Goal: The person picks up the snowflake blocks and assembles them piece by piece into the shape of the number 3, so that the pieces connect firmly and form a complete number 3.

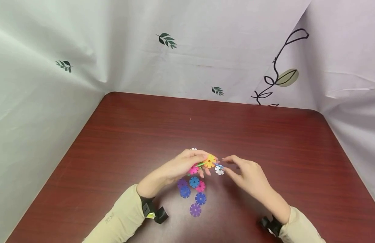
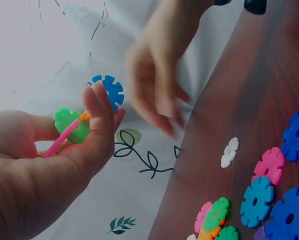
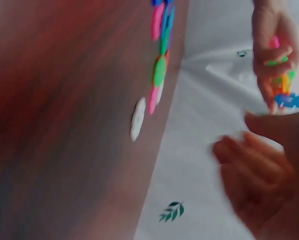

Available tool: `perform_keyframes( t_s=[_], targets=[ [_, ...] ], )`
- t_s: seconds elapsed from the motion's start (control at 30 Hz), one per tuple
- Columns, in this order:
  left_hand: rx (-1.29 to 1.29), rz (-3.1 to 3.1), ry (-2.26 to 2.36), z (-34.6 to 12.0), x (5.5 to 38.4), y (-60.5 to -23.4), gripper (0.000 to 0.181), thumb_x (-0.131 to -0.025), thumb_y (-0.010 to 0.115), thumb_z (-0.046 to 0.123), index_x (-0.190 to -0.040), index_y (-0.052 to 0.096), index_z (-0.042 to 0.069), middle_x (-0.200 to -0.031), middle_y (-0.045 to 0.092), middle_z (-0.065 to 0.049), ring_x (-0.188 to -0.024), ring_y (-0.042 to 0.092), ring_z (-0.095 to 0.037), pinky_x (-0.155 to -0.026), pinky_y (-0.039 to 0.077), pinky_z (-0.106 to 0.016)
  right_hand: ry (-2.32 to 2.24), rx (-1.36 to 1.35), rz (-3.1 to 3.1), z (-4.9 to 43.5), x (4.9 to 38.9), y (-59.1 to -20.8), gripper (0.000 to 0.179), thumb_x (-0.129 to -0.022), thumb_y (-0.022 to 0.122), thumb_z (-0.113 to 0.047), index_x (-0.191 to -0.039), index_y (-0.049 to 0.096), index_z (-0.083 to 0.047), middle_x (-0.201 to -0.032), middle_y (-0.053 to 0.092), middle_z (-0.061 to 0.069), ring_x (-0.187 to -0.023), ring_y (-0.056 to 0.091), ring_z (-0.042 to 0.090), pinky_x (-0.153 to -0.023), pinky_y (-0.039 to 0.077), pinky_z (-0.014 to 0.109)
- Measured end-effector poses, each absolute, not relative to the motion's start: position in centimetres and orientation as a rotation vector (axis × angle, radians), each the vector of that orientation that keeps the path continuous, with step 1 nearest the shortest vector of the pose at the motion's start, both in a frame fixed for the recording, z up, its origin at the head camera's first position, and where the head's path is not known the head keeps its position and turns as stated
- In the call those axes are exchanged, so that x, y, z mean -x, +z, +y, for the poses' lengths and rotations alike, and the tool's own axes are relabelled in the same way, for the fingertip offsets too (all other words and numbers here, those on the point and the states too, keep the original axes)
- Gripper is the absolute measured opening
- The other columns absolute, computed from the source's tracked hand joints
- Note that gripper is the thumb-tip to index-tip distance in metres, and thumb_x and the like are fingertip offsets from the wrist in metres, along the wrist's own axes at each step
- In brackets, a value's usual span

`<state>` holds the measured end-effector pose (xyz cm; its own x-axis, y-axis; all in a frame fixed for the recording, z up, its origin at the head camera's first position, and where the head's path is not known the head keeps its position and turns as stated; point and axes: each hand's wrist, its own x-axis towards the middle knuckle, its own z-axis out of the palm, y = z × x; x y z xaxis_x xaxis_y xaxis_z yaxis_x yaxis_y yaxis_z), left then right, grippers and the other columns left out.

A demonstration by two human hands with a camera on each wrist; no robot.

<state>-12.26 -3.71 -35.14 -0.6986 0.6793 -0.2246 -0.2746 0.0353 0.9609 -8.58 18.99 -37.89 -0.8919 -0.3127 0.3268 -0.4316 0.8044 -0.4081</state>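
My left hand (image 1: 187, 162) holds several linked plastic snowflake discs above the table. In the head view a yellow-orange disc (image 1: 212, 158) faces up near its fingertips. The left wrist view shows a green disc (image 2: 64, 118) and an edge-on pink disc (image 2: 61, 138) within the fingers, and a blue disc (image 2: 115, 92) sticking out past them. Part of the linked piece is hidden by the fingers. My right hand (image 1: 249, 172) is beside the blue disc, thumb and index finger apart. Both wrist views show it blurred, a short gap from the blue disc, holding nothing visible.
Loose discs lie on the dark red table (image 1: 129, 128) below my hands: a white one (image 1: 219, 171), a purple one (image 1: 193, 213), a dark blue one (image 1: 202, 201) and several others. White cloth walls with leaf prints (image 1: 167, 40) stand around the table.
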Motion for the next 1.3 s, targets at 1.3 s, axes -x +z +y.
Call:
perform_keyframes(
  t_s=[1.3],
  targets=[
    [-0.323,1.716,1.805,-3.5,12.4,-35.4,0.031,-0.099,0.044,0.016,-0.119,0.057,-0.002,-0.091,0.068,-0.017,-0.073,0.066,-0.013,-0.086,0.051,-0.046,2.088,-0.668,-2.512,19.8,8.0,-36.7,0.017,-0.097,0.046,-0.004,-0.093,0.054,0.011,-0.069,0.062,0.013,-0.061,0.067,0.018,-0.059,0.055,0.036]
  ],
)
